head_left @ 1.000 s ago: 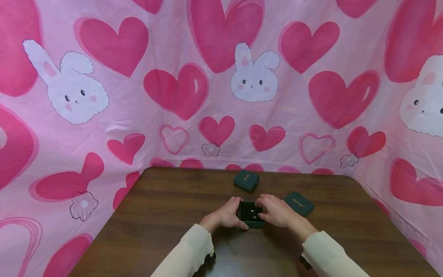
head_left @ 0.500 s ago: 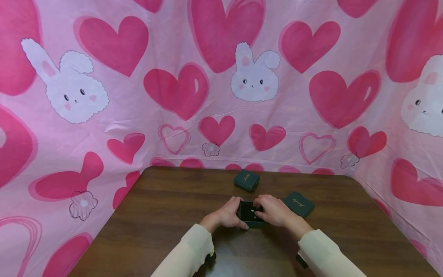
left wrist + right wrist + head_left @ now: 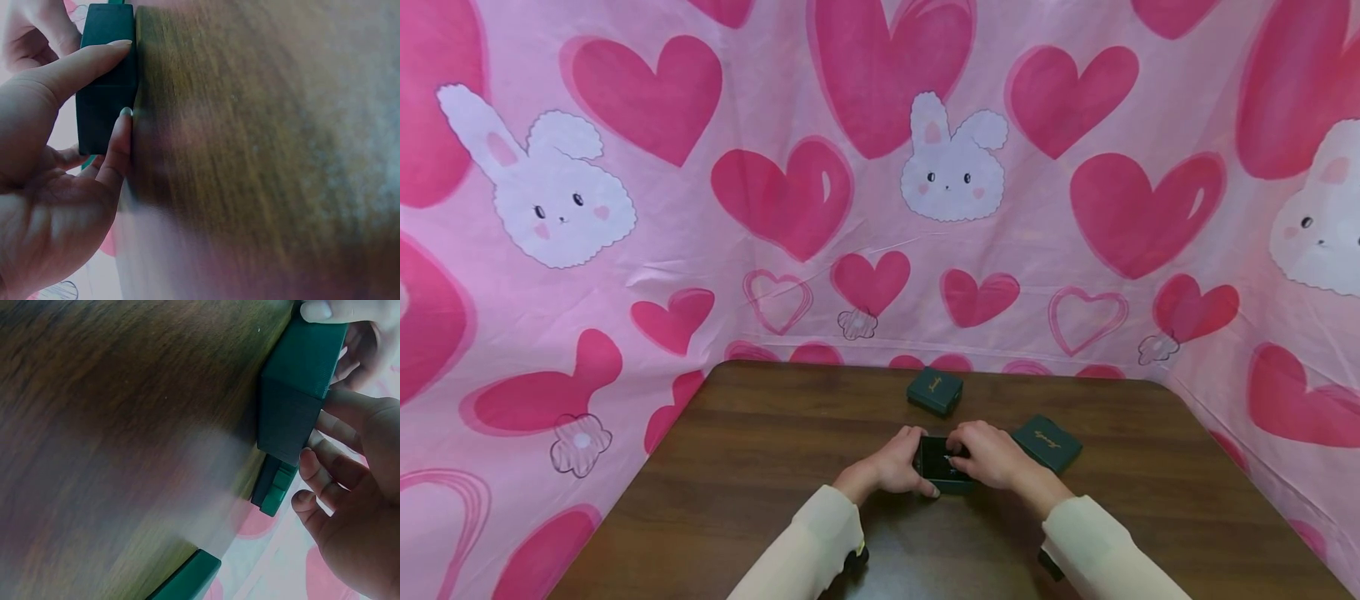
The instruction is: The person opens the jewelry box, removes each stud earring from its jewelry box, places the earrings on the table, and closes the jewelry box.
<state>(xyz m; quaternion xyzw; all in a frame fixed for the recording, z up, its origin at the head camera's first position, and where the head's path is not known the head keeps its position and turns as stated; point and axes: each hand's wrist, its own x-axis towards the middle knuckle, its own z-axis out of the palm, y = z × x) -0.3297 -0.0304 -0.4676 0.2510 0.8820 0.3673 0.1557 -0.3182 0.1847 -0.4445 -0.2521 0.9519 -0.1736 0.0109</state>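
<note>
My left hand (image 3: 895, 462) grips a small dark green jewelry box (image 3: 955, 485) by its left side, thumb along the near wall and fingers at the far side. The box is uncovered, showing a black lining (image 3: 932, 458) with small silver star-shaped pieces (image 3: 947, 460). Over the right part of the opening is my right hand (image 3: 988, 454), thumb and index fingertips bent down right at the stars and partly covering them. I cannot tell whether those fingertips pinch anything. In the right wrist view, its other fingers (image 3: 322, 478) curve loosely beside the box wall.
A flat green lid (image 3: 1048, 442) with gold lettering lies on the brown wooden table (image 3: 760, 450), just beyond my right wrist. Another green box (image 3: 935, 390), with its lid on, stands farther back. Pink heart-patterned cloth (image 3: 880, 208) hangs around the table.
My right thumb and index finger have moved left from the box's right edge to the stars, which were seen apart before and now look bunched and partly covered. My left hand stays put.
</note>
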